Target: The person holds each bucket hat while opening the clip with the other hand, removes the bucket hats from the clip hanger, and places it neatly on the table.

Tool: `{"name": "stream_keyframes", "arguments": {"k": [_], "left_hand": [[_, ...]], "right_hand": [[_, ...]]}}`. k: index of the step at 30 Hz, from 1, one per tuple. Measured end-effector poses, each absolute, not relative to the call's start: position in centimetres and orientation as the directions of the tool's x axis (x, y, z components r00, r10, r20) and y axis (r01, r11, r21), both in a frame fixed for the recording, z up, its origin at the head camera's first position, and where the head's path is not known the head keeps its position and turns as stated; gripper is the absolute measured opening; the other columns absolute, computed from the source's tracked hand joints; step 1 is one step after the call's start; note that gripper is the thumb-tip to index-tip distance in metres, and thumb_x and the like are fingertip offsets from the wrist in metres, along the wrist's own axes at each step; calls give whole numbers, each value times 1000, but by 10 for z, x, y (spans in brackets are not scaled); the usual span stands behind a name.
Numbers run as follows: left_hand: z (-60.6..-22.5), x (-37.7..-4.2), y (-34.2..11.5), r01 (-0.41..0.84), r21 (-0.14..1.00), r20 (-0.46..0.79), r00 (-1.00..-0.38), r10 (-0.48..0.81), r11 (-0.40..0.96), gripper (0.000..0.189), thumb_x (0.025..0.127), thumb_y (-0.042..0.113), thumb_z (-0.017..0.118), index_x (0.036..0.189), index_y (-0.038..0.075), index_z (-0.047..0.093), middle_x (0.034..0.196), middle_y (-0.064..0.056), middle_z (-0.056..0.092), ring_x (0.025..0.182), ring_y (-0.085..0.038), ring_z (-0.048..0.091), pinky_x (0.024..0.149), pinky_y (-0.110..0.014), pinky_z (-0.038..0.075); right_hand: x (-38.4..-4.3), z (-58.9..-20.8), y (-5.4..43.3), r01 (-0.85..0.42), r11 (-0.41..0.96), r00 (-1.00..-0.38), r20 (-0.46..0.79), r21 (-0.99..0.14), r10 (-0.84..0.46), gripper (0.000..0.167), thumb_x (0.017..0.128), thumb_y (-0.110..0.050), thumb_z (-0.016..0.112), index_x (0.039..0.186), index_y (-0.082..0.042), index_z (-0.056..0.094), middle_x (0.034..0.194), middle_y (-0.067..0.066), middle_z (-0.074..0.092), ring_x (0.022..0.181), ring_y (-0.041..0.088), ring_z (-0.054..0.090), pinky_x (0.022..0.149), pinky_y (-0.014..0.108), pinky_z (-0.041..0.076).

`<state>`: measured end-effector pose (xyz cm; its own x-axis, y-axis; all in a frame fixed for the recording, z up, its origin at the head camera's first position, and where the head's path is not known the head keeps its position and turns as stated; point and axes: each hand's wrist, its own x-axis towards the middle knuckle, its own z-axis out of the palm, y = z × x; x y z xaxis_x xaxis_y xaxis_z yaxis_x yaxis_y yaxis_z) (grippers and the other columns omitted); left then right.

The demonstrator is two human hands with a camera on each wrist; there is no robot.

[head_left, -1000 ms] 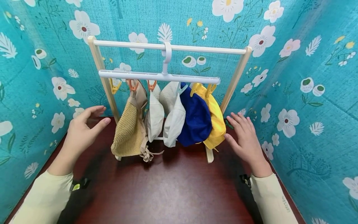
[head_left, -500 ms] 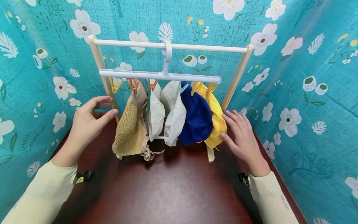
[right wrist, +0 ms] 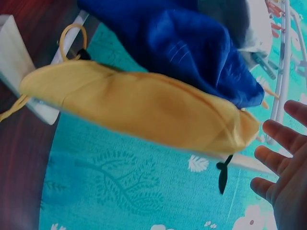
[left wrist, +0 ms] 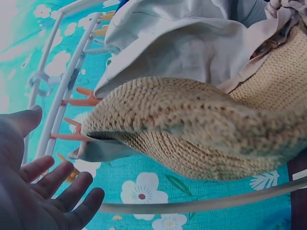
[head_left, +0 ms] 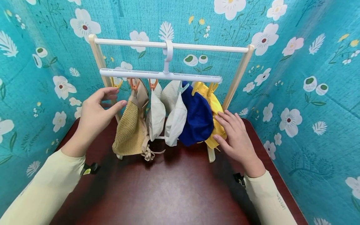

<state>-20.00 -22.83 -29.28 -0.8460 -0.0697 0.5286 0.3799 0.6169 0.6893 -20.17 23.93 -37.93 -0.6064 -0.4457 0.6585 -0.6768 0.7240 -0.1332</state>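
Observation:
Several hats hang from a white clip hanger (head_left: 140, 74): a tan knitted hat (head_left: 127, 134) with a tie, a cream hat (head_left: 176, 122), a blue hat (head_left: 197, 120) and a yellow hat (head_left: 216, 104). My left hand (head_left: 94, 120) is raised at the left of the tan hat, thumb and fingers spread apart, holding nothing. In the left wrist view its fingers stand apart from the knitted brim. My right hand (head_left: 236, 137) is in front of the yellow hat with loosely extended fingers. The right wrist view shows a gap between those fingers and the yellow fabric.
A wooden rack (head_left: 239, 76) carries the hanger on its white top rod (head_left: 208, 47). Orange clips (head_left: 134, 85) and yellow clips (head_left: 212, 88) hold hats; one yellow clip (head_left: 116, 82) hangs at the left. The rack stands on a dark red table (head_left: 168, 187) before floral teal cloth (head_left: 309, 131).
My left hand has moved right and up towards the tan hat and left clip. My right hand has shifted left, now overlapping the yellow hat in the head view. The hats hang as before.

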Motion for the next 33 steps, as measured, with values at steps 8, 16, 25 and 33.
{"name": "stream_keyframes", "arguments": {"k": [8,16,25,33], "left_hand": [[-284,-207,-217,364,698,526,-845,-97,617,56,88,48,79,137,22,65,130,-1,70,111,-17,67,83,-19,51],[-279,-211,-208,364,697,525,-846,-94,617,57,89,53,76,135,20,67,128,0,70,111,-18,68,83,-19,50],[-279,-215,-201,349,694,518,-850,-100,630,62,90,52,75,139,16,64,133,-3,69,115,-21,67,92,-41,56],[-277,-218,-196,336,680,515,-852,-98,652,66,90,53,74,143,17,61,136,-3,67,117,-24,67,91,-47,57]], "right_hand": [[-198,-374,223,-707,698,-585,649,-114,-486,66,101,-57,51,153,-17,49,157,6,48,151,31,35,125,56,15],[-196,-371,199,-764,636,-521,681,-104,-515,64,102,-57,52,150,-14,53,155,8,50,147,34,40,122,58,21],[-192,-372,167,-823,555,-471,694,-122,-546,59,102,-50,56,147,-12,55,152,12,53,145,36,42,121,59,25],[-189,-379,132,-878,475,-371,709,-57,-600,55,102,-44,60,142,-7,59,144,14,58,140,36,48,116,59,32]]}}
